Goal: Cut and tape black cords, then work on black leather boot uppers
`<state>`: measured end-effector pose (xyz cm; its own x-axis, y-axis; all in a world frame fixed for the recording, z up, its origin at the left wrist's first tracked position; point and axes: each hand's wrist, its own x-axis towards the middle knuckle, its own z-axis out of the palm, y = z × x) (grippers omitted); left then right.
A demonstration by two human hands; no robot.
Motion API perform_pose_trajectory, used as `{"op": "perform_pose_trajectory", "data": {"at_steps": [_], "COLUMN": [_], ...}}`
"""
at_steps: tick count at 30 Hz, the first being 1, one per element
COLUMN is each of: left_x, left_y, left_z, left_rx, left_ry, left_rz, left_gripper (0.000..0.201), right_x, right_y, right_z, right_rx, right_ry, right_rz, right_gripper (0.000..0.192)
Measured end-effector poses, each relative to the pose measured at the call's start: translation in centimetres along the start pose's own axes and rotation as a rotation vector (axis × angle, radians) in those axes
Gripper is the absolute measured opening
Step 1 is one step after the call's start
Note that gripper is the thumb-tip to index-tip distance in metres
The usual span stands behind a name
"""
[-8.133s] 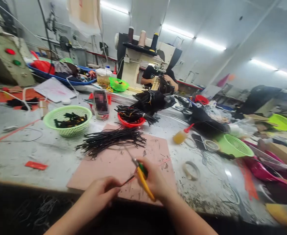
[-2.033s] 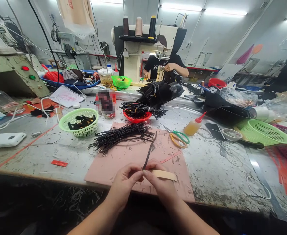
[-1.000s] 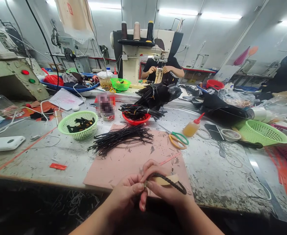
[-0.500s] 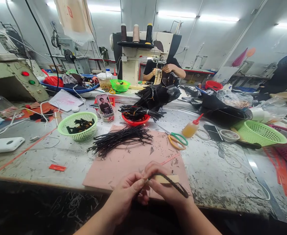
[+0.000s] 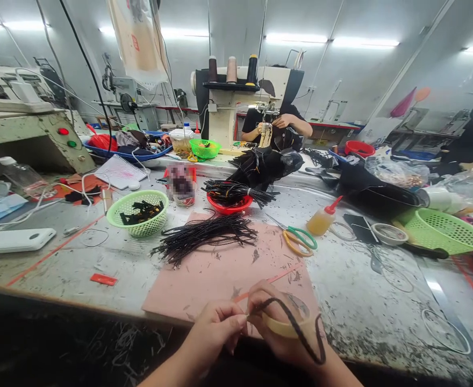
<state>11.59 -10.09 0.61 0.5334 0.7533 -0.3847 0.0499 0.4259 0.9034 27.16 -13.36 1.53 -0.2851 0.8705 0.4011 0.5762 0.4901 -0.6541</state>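
Note:
My left hand [image 5: 218, 328] pinches thumb against forefinger at one end of a thin black braided cord [image 5: 292, 317]. Against those fingertips, my right hand [image 5: 280, 346] grips the same cord near that end. The rest of the cord loops back over my right hand and hangs by the wrist. A cream roll of tape [image 5: 284, 328] sits in my right hand, around or against the fingers; which, I cannot tell. Beyond my hands, a pile of similar black cords [image 5: 208, 236] lies on a pink board [image 5: 204, 287]. The pinched cord tip is too small to make out.
Scissors [image 5: 299, 240] and a glue bottle [image 5: 321, 217] lie right of the cords. A green basket [image 5: 140, 226] holds black pieces; a red bowl [image 5: 230, 207] carries bundled cords. A white power bank [image 5: 16, 241] is far left. Opposite, a person [image 5: 279, 126] works at a sewing machine.
The roll of tape has turned in my right hand, showing its ring more. The cord's loose loop has swung lower and rightward. The whole view has shifted slightly.

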Motion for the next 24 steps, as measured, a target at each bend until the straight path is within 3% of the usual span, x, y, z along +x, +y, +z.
{"op": "perform_pose_trajectory", "data": {"at_steps": [2, 4, 8, 11, 14, 17, 21, 24], "left_x": [0.1, 0.3, 1.9, 4.4, 6.6, 7.1, 5.4, 4.1], "left_y": [0.0, 0.3, 2.1, 4.8, 8.0, 9.8, 8.8, 7.0], "left_z": [0.3, 0.6, 0.6, -0.4, -3.6, -8.4, -13.7, -15.2], "left_rx": [-0.004, -0.008, 0.035, 0.051, 0.037, 0.057, 0.135, 0.167], "left_ry": [0.024, 0.055, 0.087, 0.126, 0.26, 0.406, 0.549, 0.597], "left_rz": [-0.067, -0.111, -0.118, -0.07, 0.019, 0.051, -0.004, -0.025], "left_gripper": [0.026, 0.022, 0.016, 0.011, 0.015, 0.019, 0.017, 0.019], "right_x": [-0.4, -1.0, -2.7, -3.8, -4.8, -5.8, -5.6, -3.2], "right_y": [0.8, 2.3, 6.3, 9.3, 11.7, 12.7, 12.3, 12.7], "right_z": [-0.1, -0.4, -2.6, -5.0, -7.5, -9.8, -11.5, -11.0], "right_rx": [-0.119, -0.189, -0.191, -0.292, -0.507, -0.626, -0.771, -0.837], "right_ry": [0.001, 0.048, 0.158, 0.096, 0.032, 0.012, 0.033, 0.141], "right_rz": [-0.032, 0.025, 0.306, 0.507, 0.775, 0.929, 1.108, 1.02], "right_gripper": [0.009, 0.013, 0.019, 0.033, 0.042, 0.035, 0.042, 0.04]}}
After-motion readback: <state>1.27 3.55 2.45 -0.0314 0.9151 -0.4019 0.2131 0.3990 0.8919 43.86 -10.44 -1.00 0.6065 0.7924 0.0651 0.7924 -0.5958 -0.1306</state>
